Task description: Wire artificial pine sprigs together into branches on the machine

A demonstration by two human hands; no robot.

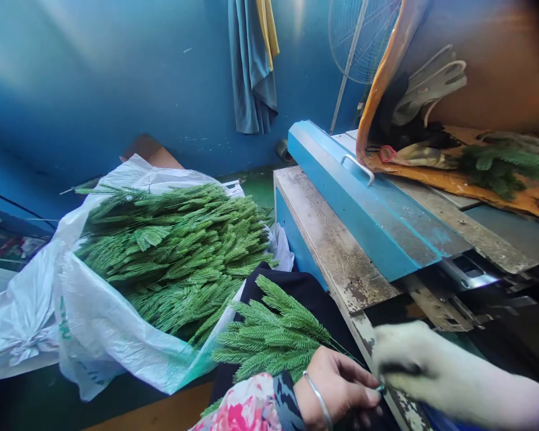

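Near the bottom centre, my left hand (339,386), with a silver bangle at the wrist, is pinched on the thin stem ends of a green sprig bunch (276,329). The bunch fans out over dark cloth on my lap. Close to its fingertips, at the machine's edge, is my right hand (408,362), in a pale glove with dark smudges. Its fingers are curled and blurred, and what they hold, if anything, is hidden. A small green bit (379,388) shows at the left fingertips.
A white sack (112,323) full of green sprigs (184,251) stands at left. The blue machine (363,203) with a metal ledge (323,221) runs along the right. Behind it are gloves (431,90), more sprigs (503,164) and a fan (363,36).
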